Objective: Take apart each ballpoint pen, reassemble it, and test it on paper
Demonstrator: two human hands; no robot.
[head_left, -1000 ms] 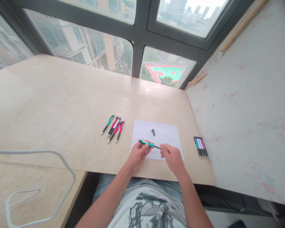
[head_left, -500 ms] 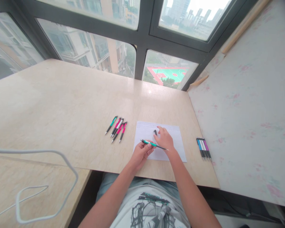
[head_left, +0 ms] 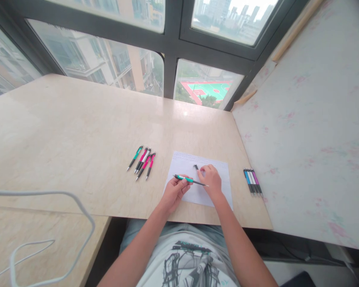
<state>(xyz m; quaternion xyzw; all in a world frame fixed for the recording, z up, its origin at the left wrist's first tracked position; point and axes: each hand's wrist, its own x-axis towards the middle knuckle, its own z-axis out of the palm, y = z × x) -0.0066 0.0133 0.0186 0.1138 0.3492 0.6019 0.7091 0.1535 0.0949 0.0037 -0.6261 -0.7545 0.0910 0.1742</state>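
My left hand [head_left: 175, 193] pinches a green and black pen [head_left: 184, 179] by its green barrel. No grip covers the front end of this pen, so its thin dark refill [head_left: 200, 183] sticks out to the right, in front of my right hand. A short black pen grip [head_left: 196, 167] lies at an angle over the white paper [head_left: 179, 161]. My right hand [head_left: 212, 180] is closed at the grip's near end, thumb and forefinger drawn together there. The other fingers curl in toward the palm.
Left of the paper lie several pens [head_left: 142, 164] in green, pink and white. A row of blue, white and purple pens [head_left: 253, 182] lies by the papered wall [head_left: 305, 159]. A white cable [head_left: 77, 199] loops at the lower left. Windows rise behind the table [head_left: 86, 131].
My right hand's spread fingers have curled and closed at the black grip. The paper has turned slightly on the table. My left hand still holds the green pen, and the view has shifted slightly.
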